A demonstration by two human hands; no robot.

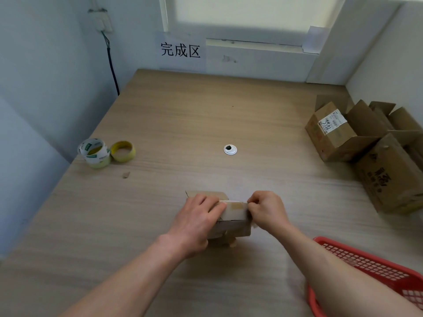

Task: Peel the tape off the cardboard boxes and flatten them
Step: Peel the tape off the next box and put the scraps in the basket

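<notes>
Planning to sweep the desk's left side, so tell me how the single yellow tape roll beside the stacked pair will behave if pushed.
The yellow tape roll lies on its flat side, so it would likely slide, not roll. Its thin ring around a wide hole suggests it is light.

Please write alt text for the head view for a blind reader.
The left hand holds a small cardboard box on a wooden table while the right hand pinches at its taped top edge. Open boxes stand at right.

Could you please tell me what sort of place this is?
Likely a packing or sorting workstation: a wood-grain desk in a white-walled corner, opened cardboard boxes piled at its right, tape rolls at its left, and a paper sign on the wall.
</notes>
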